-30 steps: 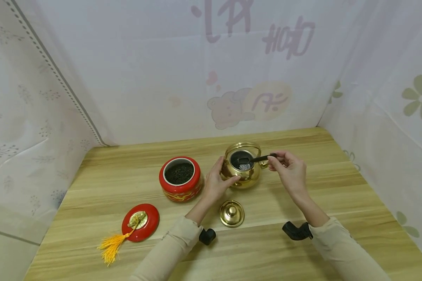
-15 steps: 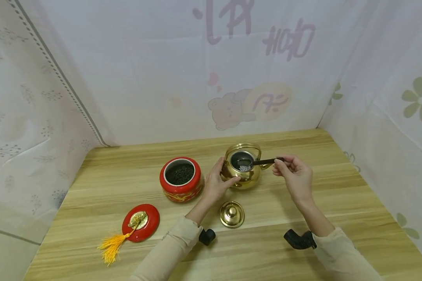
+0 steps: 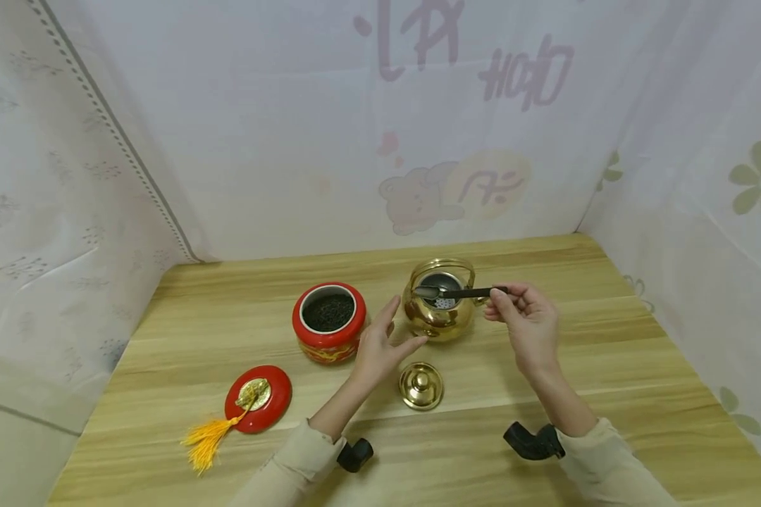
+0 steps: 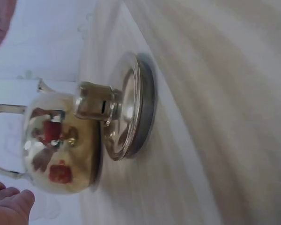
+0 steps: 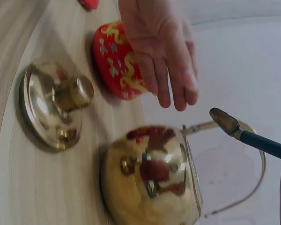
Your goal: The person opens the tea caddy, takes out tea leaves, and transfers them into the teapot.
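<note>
A shiny gold teapot (image 3: 440, 325) stands uncovered, with a perforated strainer visible inside its mouth. Above that mouth lies a small scoop (image 3: 466, 293), its dark handle pinched by the fingers of my right hand (image 3: 529, 327). In the right wrist view the scoop (image 5: 260, 142) is raised clear of the teapot (image 5: 145, 187), and its bowl looks empty. My left hand (image 3: 375, 348) is between the teapot and a red jar (image 3: 330, 339), fingers and thumb spread, apart from the teapot. Dark tea leaves (image 3: 330, 313) fill much of the jar.
The gold teapot lid (image 3: 421, 386) lies knob up in front of the teapot. At the left is the jar's red lid (image 3: 274, 398) with a yellow tassel (image 3: 204, 442). Patterned cloth walls (image 3: 279, 141) border the wooden table (image 3: 456, 451).
My right hand has lifted the scoop out of the teapot's mouth, its bowl shifting left over the rim. My left hand has let go of the teapot and drawn back to the left.
</note>
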The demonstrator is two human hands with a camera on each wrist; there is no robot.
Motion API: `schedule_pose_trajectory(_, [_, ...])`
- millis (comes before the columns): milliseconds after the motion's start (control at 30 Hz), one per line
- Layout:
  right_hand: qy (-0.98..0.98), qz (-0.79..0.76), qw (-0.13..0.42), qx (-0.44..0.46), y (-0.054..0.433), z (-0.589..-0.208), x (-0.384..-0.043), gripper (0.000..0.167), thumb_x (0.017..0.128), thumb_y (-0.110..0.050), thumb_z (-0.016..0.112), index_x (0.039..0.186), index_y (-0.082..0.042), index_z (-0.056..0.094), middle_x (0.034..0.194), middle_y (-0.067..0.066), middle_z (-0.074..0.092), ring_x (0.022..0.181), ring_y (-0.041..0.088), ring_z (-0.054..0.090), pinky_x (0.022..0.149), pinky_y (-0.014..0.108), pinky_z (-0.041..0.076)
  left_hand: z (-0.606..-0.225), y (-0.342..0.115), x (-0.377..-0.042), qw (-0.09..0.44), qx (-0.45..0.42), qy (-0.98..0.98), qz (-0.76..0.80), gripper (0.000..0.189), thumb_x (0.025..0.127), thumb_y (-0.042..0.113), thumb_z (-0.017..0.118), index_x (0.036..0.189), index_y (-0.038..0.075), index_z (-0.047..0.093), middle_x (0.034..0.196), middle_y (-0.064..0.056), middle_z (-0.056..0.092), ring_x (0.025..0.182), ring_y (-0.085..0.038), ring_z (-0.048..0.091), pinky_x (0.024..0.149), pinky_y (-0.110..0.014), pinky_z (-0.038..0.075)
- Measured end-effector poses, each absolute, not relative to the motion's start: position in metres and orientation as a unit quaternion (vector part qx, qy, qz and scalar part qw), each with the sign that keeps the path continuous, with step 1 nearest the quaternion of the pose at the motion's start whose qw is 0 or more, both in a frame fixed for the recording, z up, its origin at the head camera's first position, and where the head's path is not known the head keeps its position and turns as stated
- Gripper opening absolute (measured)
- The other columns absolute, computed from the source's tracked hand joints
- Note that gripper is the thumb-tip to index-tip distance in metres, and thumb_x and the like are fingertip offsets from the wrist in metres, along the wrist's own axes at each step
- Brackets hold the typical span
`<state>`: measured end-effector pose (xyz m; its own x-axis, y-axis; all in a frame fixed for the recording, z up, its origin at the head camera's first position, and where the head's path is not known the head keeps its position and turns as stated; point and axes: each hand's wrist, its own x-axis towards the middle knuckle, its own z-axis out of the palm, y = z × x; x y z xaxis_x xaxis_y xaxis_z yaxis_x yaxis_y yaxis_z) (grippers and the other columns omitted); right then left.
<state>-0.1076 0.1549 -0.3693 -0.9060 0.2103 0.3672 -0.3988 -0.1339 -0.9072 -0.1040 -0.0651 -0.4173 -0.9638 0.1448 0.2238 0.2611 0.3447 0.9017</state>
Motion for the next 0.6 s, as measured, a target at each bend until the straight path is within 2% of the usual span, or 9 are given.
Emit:
schedule_pose_trajectory(100, [-0.625,0.753,0.192,0.073,0.144,-0.37,-0.108,0.01,0.086,0.003,0.063,0.094,0.009,0.061,0.071,0.005,0.067,0.064,0.012,0.065,0.059,0.023,0.057,-0.414,-0.079,-0.089,0.046,-0.124,-0.796,-0.591,0.075,0.079,0.015,0.077,0.141,-0.003,0.039,0.146,-0.019,0.038,0.134,-0.031,0.038,0.104,-0.04,0.039])
schedule_pose_trajectory(267, [-0.631,0.752,0.166,0.094,0.123,-0.371,-0.11,0.017,0.086,0.002,0.063,0.097,0.014,0.058,0.072,0.007,0.067,0.063,0.013,0.065,0.059,0.026,0.057,-0.409,-0.106,-0.068,0.08,-0.102,-0.759,-0.638,0.061,0.077,0.005,0.076,0.132,-0.004,0.051,0.135,-0.018,0.052,0.126,-0.029,0.049,0.101,-0.04,0.042])
schedule_pose_trajectory(433, [-0.651,0.739,0.134,0.109,0.098,-0.37,-0.113,0.018,0.087,-0.001,0.065,0.098,0.012,0.06,0.073,0.004,0.067,0.063,0.012,0.065,0.061,0.032,0.058,-0.407,-0.138,-0.057,0.135,-0.04,-0.742,-0.655,0.049,0.078,0.001,0.073,0.125,-0.002,0.057,0.126,-0.02,0.059,0.116,-0.02,0.058,0.096,-0.024,0.047])
schedule_pose_trajectory(500, [-0.652,0.739,0.123,0.117,0.088,-0.372,-0.115,0.017,0.086,-0.002,0.065,0.097,0.011,0.06,0.074,0.01,0.067,0.063,0.013,0.065,0.06,0.033,0.058,-0.407,-0.151,-0.055,0.161,-0.013,-0.737,-0.657,0.048,0.079,-0.001,0.072,0.125,-0.003,0.057,0.126,-0.021,0.058,0.116,-0.018,0.058,0.095,-0.021,0.046])
schedule_pose_trajectory(600, [-0.65,0.74,0.11,0.135,0.073,-0.375,-0.118,0.016,0.086,-0.001,0.064,0.096,0.011,0.06,0.077,0.023,0.065,0.063,0.013,0.065,0.06,0.032,0.058,-0.41,-0.169,-0.057,0.182,0.02,-0.742,-0.645,0.052,0.08,-0.001,0.071,0.129,-0.002,0.053,0.132,-0.019,0.054,0.121,-0.02,0.053,0.098,-0.022,0.044])
